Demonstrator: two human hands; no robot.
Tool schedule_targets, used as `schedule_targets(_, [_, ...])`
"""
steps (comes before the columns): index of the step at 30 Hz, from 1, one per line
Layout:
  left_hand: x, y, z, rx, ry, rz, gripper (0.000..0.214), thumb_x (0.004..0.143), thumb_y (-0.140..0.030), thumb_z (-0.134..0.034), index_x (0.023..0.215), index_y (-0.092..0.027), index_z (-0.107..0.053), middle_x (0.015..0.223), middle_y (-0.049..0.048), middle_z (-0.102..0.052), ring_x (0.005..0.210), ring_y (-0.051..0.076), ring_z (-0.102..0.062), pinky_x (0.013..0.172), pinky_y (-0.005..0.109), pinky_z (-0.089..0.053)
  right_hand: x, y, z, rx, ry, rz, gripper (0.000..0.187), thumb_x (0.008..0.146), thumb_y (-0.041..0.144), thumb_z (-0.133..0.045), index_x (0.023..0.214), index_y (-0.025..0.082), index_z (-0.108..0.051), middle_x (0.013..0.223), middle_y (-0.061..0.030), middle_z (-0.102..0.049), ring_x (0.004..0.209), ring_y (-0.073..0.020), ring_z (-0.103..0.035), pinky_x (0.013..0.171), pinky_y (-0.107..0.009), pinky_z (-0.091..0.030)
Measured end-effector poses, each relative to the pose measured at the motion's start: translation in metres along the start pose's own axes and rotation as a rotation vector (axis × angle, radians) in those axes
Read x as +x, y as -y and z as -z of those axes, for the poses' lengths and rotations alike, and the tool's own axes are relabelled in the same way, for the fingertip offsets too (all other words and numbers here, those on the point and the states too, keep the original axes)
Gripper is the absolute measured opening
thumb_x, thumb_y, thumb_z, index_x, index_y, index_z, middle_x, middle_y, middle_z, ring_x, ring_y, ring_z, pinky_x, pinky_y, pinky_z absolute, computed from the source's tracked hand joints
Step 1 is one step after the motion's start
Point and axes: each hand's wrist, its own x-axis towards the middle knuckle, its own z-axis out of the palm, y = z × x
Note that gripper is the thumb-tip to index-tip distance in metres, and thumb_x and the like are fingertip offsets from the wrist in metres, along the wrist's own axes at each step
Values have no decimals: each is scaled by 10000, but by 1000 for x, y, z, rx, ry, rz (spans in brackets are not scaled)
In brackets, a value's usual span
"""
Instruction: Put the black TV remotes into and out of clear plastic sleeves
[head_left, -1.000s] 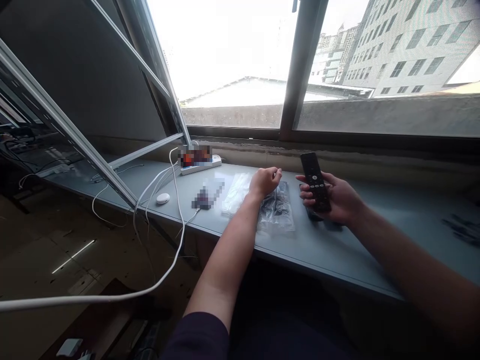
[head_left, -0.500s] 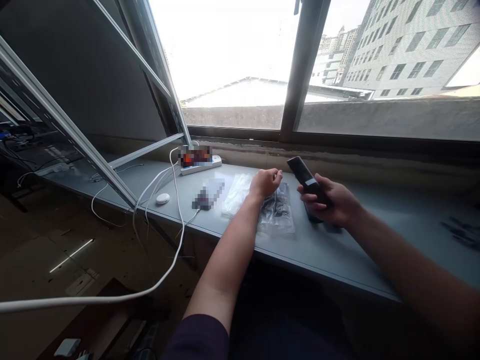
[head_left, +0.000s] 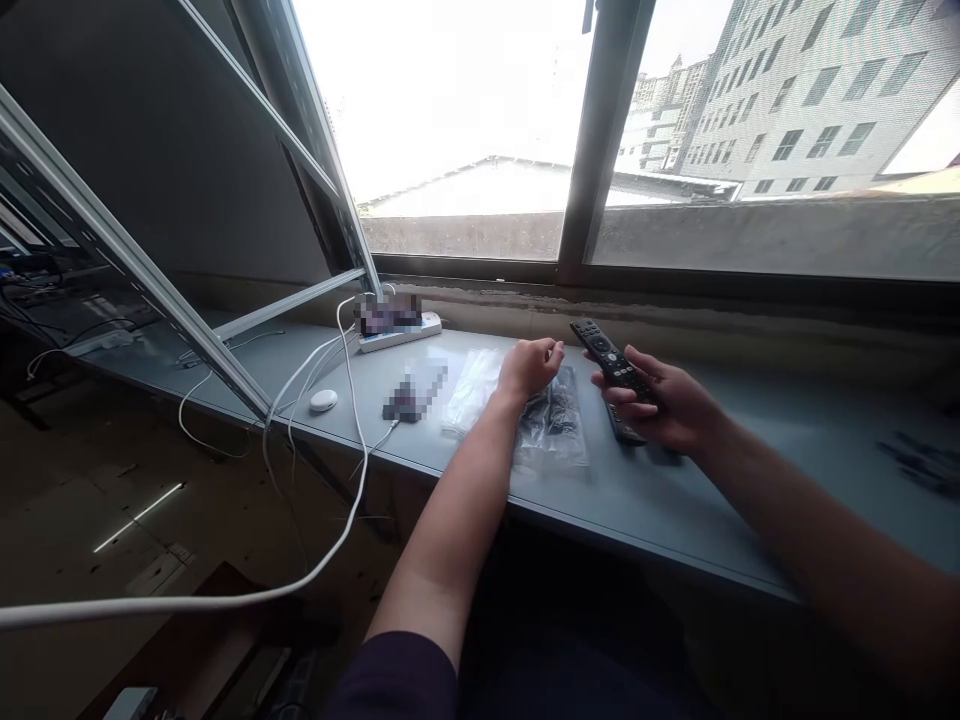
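Observation:
In my right hand (head_left: 671, 400) is a black remote control (head_left: 616, 362), tilted up to the left with its buttons facing me. My fingers wrap around its lower half. Below that hand, partly covered by it, a second black remote (head_left: 624, 428) lies on the table. My left hand (head_left: 531, 366) is curled closed above clear plastic bags (head_left: 474, 392); its palm is turned away, so any contents are hidden. Next to it, under the wrist, a clear bag with dark contents (head_left: 556, 425) lies flat.
A white power strip (head_left: 401, 332) stands at the back, with white cables (head_left: 365, 440) hanging over the table edge (head_left: 420, 462). A white round puck (head_left: 323, 400) and a blurred-out device lie left of the bags. A metal frame (head_left: 150, 270) slants across the left. Dark items (head_left: 919, 462) lie far right.
The remote in my right hand has turned over: its plain back with a pale label showed before, now its button side shows. My left hand has stayed in place.

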Motion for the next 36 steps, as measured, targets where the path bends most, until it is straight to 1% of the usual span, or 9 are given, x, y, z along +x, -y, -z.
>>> schedule_targets(4, [1, 3, -3, -12, -8, -16, 459, 1154, -444, -508, 852, -228, -776, 844, 92, -792, 735, 213, -625, 699, 355, -322, 0, -2, 1, 17, 73, -8, 390, 1199, 349, -400, 1441, 197, -666, 839, -50, -634, 512, -139, -500, 318, -177, -460])
schedule_targets(10, [1, 6, -8, -12, -25, -25, 453, 1150, -433, -517, 828, -228, -760, 807, 78, -775, 707, 207, -611, 685, 354, -320, -1, -1, 0, 163, 19, -68, 419, 1189, 423, -479, 1482, 160, -621, 817, -33, -583, 587, -156, -594, 399, -198, -567])
schedule_targets(15, [2, 4, -6, -5, -24, -14, 447, 1148, -437, -525, 821, -233, -751, 810, 76, -776, 710, 207, -608, 676, 359, -307, 0, 1, 0, 50, -70, -36, 373, 1181, 430, -503, 1433, 201, -658, 1060, -136, -743, 716, -197, -731, 493, -244, -673])
schedule_targets(18, [1, 5, -6, -27, -29, -26, 445, 1146, -432, -522, 811, -231, -734, 796, 76, -766, 696, 204, -594, 672, 361, -293, 1, 0, 0, 35, -89, -4, 375, 1187, 446, -464, 1374, 200, -675, 1058, -146, -756, 655, -185, -687, 397, -225, -595])
schedule_targets(21, [1, 5, -6, -38, -29, -31, 450, 1146, -427, -519, 797, -227, -721, 787, 77, -759, 690, 200, -588, 678, 359, -291, 2, -1, 0, 38, -31, 18, 321, 1176, 384, -462, 1309, 207, -695, 962, -112, -731, 559, -154, -574, 321, -201, -485])
schedule_targets(24, [1, 5, -6, -26, -27, -30, 452, 1145, -423, -525, 790, -225, -722, 796, 78, -765, 695, 199, -587, 683, 360, -296, 2, -3, 1, 10, 32, 26, 251, 1134, 337, -545, 1273, 231, -725, 902, -73, -692, 558, -153, -551, 345, -208, -505])
schedule_targets(29, [1, 4, -6, -8, -21, -19, 448, 1147, -421, -525, 814, -226, -751, 803, 81, -772, 697, 203, -594, 688, 356, -314, 5, -5, 7, -111, -3, 88, 163, 1041, 264, -712, 1192, 251, -769, 959, -69, -733, 713, -186, -685, 522, -257, -648])
schedule_targets(33, [1, 5, -7, -10, -26, -28, 453, 1149, -414, -521, 811, -222, -753, 794, 79, -771, 681, 198, -581, 685, 352, -318, 7, -4, 13, -218, -29, 156, 296, 905, 129, -812, 1148, 295, -787, 1136, -52, -819, 866, -200, -771, 757, -333, -735])
schedule_targets(36, [1, 7, -7, -18, -28, -34, 456, 1151, -420, -515, 826, -220, -763, 800, 79, -774, 674, 194, -577, 674, 346, -321, 8, -6, 15, -318, -32, 242, 331, 873, 155, -888, 1147, 324, -811, 1179, -22, -835, 946, -205, -799, 891, -367, -731])
